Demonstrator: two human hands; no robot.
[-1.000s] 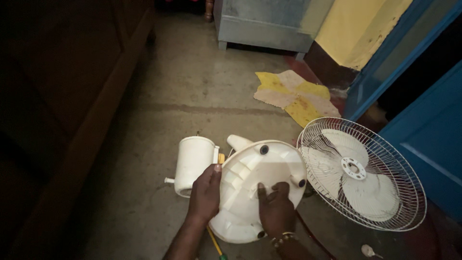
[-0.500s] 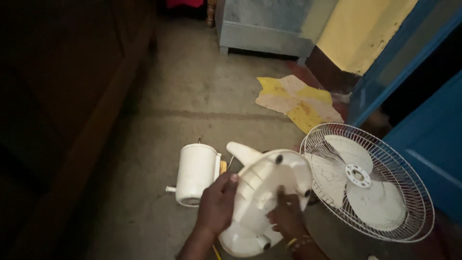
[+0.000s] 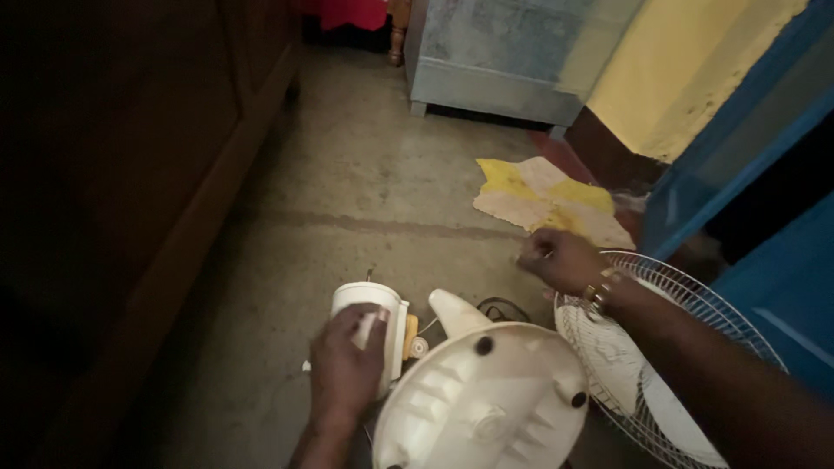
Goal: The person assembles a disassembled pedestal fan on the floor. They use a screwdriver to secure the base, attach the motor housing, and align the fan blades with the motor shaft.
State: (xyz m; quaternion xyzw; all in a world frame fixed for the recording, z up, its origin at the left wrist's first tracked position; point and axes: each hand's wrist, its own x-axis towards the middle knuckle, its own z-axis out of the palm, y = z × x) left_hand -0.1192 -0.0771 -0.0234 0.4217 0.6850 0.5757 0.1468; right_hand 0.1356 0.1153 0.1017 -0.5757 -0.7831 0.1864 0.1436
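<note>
Concrete floor [image 3: 347,191] runs beneath everything. Left hand [image 3: 346,369] lies spread on the white motor housing [image 3: 369,304], which rests at nine o'clock from the upturned fan base [image 3: 486,404]. Right hand [image 3: 560,258], fingers curled closed on nothing discernible, hovers at twelve o'clock over the wire fan guard [image 3: 660,365]; yellow rag [image 3: 547,200] beyond.

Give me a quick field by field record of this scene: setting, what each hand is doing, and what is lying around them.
Setting: concrete floor in a dim room
Left hand: resting on the white fan motor housing
Right hand: closed, raised above the wire fan guard; contents cannot be made out
Front: upturned white fan base, underside showing
Nearby: yellow cloth on the floor, grey metal cabinet, blue door
</note>
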